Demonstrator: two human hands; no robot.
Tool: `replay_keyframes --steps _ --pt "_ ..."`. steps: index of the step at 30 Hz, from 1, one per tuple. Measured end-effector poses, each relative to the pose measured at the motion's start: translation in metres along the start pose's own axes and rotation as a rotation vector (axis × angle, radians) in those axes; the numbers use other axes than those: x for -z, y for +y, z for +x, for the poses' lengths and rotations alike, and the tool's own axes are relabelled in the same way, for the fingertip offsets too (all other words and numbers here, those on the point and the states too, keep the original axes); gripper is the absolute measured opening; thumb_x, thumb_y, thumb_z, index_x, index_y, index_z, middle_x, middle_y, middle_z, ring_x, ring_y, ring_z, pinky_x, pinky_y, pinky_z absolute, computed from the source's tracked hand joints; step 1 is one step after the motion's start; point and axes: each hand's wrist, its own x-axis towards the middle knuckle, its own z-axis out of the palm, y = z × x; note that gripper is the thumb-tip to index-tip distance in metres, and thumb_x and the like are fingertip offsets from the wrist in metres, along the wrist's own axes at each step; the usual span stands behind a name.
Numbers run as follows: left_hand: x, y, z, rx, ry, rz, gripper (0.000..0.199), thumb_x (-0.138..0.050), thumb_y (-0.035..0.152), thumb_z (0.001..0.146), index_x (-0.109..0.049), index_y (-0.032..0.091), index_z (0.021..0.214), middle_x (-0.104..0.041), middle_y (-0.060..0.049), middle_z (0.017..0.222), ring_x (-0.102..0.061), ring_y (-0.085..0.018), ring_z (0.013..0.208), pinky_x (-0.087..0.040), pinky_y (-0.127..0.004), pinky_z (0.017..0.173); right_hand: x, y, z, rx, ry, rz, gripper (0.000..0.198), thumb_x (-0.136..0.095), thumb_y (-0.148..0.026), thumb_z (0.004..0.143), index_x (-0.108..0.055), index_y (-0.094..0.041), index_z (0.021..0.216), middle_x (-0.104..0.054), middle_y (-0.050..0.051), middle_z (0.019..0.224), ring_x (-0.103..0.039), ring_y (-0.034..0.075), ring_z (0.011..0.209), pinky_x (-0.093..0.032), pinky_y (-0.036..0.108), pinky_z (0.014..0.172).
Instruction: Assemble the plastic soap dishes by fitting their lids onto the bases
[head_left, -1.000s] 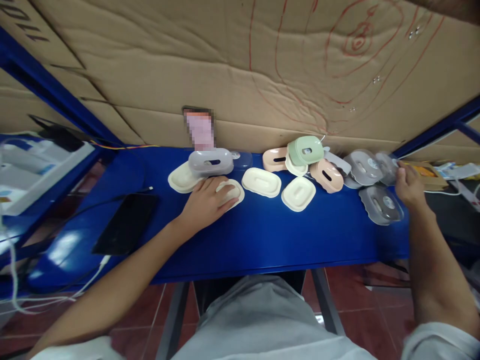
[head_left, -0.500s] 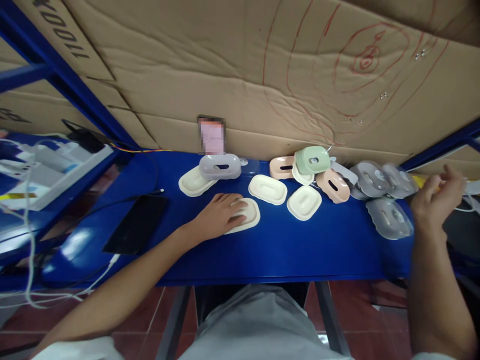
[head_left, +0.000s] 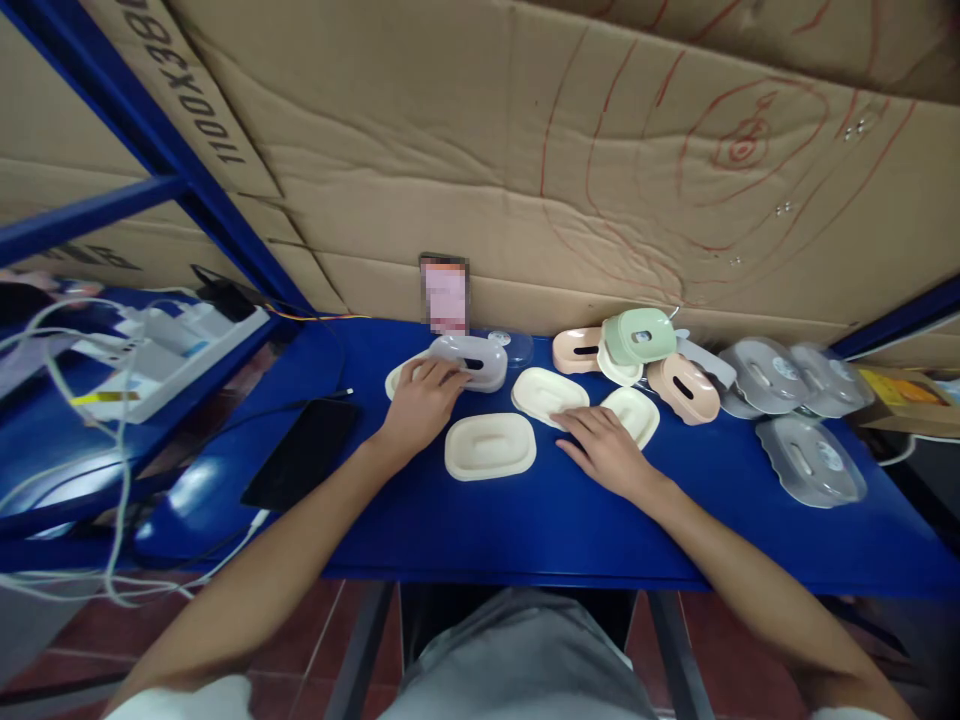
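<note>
On the blue table (head_left: 600, 540), the left hand (head_left: 420, 408), fingers bunched, met the grey cover (head_left: 489, 362), its grip unclear, while the right hand (head_left: 609, 448), thumb spread apart, lay by two cream lids (head_left: 544, 393), where light rim contact seemed best.

Left hand (head_left: 420, 405) off front cream tray (head_left: 490, 450), now at lavender cover (head_left: 491, 358) behind it; right hand (head_left: 613, 452), previously far right, now just right of it.

on table (head_left: 600, 540): phone (head_left: 304, 455) left, trays (head_left: 490, 447) centre, lids (head_left: 811, 462) right; power strip (head_left: 187, 372) farther left; cardboard (head_left: 390, 150) behind table.
</note>
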Motion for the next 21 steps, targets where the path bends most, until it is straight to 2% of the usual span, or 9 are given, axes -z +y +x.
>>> replay_keyframes --steps 4,7,9,11,13,16,18,19,21 --pt "-0.001 0.021 -0.006 -0.094 0.095 -0.156 0.032 -0.051 0.03 0.112 -0.074 0.023 0.132 -0.076 -0.012 0.125 -0.07 -0.029 0.121 -0.051 -0.048 0.108 0.0 0.002 -0.006 0.028 0.065 0.15 0.035 -0.045 -0.022 0.113 -0.066 -0.026 0.141 -0.077 0.01 0.129 -0.072 0.027 0.121 -0.059 0.05 0.105" --pt "-0.003 0.04 -0.005 -0.209 0.081 -0.224 0.031 -0.05 0.031 0.113 -0.073 0.023 0.133 -0.076 -0.011 0.123 -0.071 -0.027 0.117 -0.051 -0.044 0.103 0.003 -0.001 -0.005 -0.021 0.2 0.211 0.038 -0.052 -0.028 0.111 -0.058 -0.025 0.149 -0.07 0.015 0.137 -0.068 0.028 0.131 -0.06 0.049 0.11" --pt "-0.008 0.05 0.0 -0.279 0.028 -0.221 0.029 -0.052 0.028 0.112 -0.073 0.024 0.132 -0.076 -0.01 0.122 -0.071 -0.026 0.112 -0.051 -0.044 0.101 0.005 -0.002 -0.003 -0.051 0.287 0.171 0.05 -0.06 -0.034 0.109 -0.05 -0.025 0.157 -0.062 0.018 0.149 -0.062 0.032 0.142 -0.057 0.053 0.115" --pt "-0.013 0.059 0.007 -0.342 -0.048 -0.216 0.029 -0.052 0.025 0.112 -0.073 0.026 0.132 -0.076 -0.008 0.121 -0.071 -0.025 0.112 -0.05 -0.045 0.102 0.006 -0.001 -0.003 -0.025 0.269 0.1 0.061 -0.066 -0.04 0.106 -0.046 -0.028 0.162 -0.052 0.019 0.163 -0.051 0.036 0.153 -0.05 0.059 0.123" --pt "-0.017 0.066 0.011 -0.383 -0.115 -0.225 0.03 -0.051 0.022 0.111 -0.073 0.026 0.131 -0.075 -0.008 0.122 -0.07 -0.025 0.116 -0.048 -0.046 0.106 0.006 0.001 -0.004 0.035 0.183 0.036 0.061 -0.068 -0.042 0.105 -0.049 -0.029 0.162 -0.05 0.016 0.168 -0.046 0.038 0.157 -0.045 0.064 0.126" --pt "-0.017 0.071 0.006 -0.372 -0.134 -0.212 0.036 -0.06 0.036 0.109 -0.066 0.027 0.144 -0.067 -0.014 0.144 -0.063 -0.031 0.133 -0.043 -0.055 0.116 0.003 0.007 -0.005 0.068 0.105 -0.003 0.05 -0.066 -0.039 0.107 -0.059 -0.028 0.155 -0.062 0.013 0.159 -0.052 0.037 0.154 -0.047 0.066 0.125" --pt "-0.012 0.07 -0.006 -0.35 -0.14 -0.189 0.058 -0.067 0.05 0.105 -0.055 0.028 0.157 -0.051 -0.019 0.163 -0.052 -0.038 0.147 -0.037 -0.064 0.122 0.002 0.01 -0.005 0.057 0.099 0.013 0.044 -0.065 -0.036 0.107 -0.064 -0.026 0.15 -0.067 0.013 0.153 -0.055 0.035 0.152 -0.051 0.063 0.123" --pt "-0.009 0.067 -0.013 -0.343 -0.154 -0.181 0.065 -0.067 0.053 0.104 -0.05 0.029 0.161 -0.045 -0.02 0.168 -0.048 -0.04 0.152 -0.035 -0.066 0.124 0.002 0.011 -0.005 0.051 0.102 0.025 0.042 -0.064 -0.034 0.107 -0.066 -0.025 0.148 -0.067 0.013 0.152 -0.054 0.035 0.152 -0.052 0.061 0.122" --pt "-0.001 0.06 -0.029 -0.333 -0.194 -0.173 0.064 -0.062 0.051 0.107 -0.044 0.03 0.165 -0.042 -0.019 0.172 -0.044 -0.039 0.156 -0.034 -0.066 0.126 0.002 0.011 -0.004 0.052 0.105 0.038 0.039 -0.063 -0.032 0.108 -0.067 -0.023 0.146 -0.068 0.013 0.152 -0.054 0.034 0.153 -0.054 0.058 0.122"
